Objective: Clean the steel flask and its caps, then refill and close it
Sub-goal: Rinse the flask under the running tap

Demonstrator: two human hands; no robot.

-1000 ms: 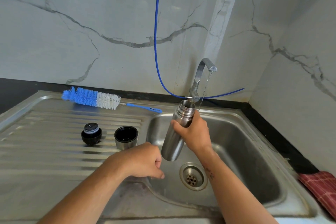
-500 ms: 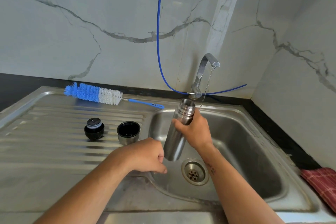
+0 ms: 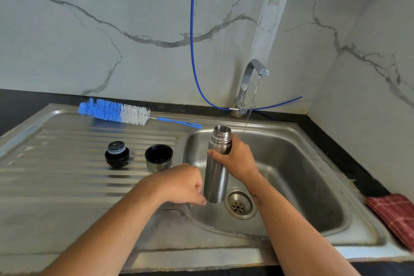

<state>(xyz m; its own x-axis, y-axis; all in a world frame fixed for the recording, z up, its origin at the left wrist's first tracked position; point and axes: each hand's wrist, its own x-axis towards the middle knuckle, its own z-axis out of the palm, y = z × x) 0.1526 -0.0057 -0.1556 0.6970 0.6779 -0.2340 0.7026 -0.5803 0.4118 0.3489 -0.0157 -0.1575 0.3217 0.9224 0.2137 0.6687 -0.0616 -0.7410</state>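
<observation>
Steel runs across the whole bench: the ribbed stainless drainboard (image 3: 67, 177) on the left carries a long bottle brush with blue and white bristles and a thin blue handle (image 3: 116, 111), lying along its back edge near the wall. Closer in, 2 caps stand side by side on the ribs — a black stopper cap with a grey top (image 3: 117, 154), and just to its right a steel cup-cap with a black lining (image 3: 158, 158), mouth up. The left hand (image 3: 179, 186) rests at the near-left rim of the basin, its fingers curled in loosely with nothing held, fingertips on the steel. Just beside it, the tall cylindrical steel flask (image 3: 216, 177) stands upright over the stainless sink basin (image 3: 291, 175), uncapped, its threaded mouth open. The right hand (image 3: 235, 159) is clamped round the flask's neck and shoulder, thumb towards the left. Below its base sits the round perforated drain (image 3: 239, 204). Behind, a curved chrome tap (image 3: 248, 80) lets a thin stream of water (image 3: 251, 105) fall just to the right of the flask's mouth, not into it. A thin blue hose (image 3: 193, 40) loops down the marble-patterned wall behind the tap. At the far right edge lies a red checked cloth (image 3: 394, 215).
</observation>
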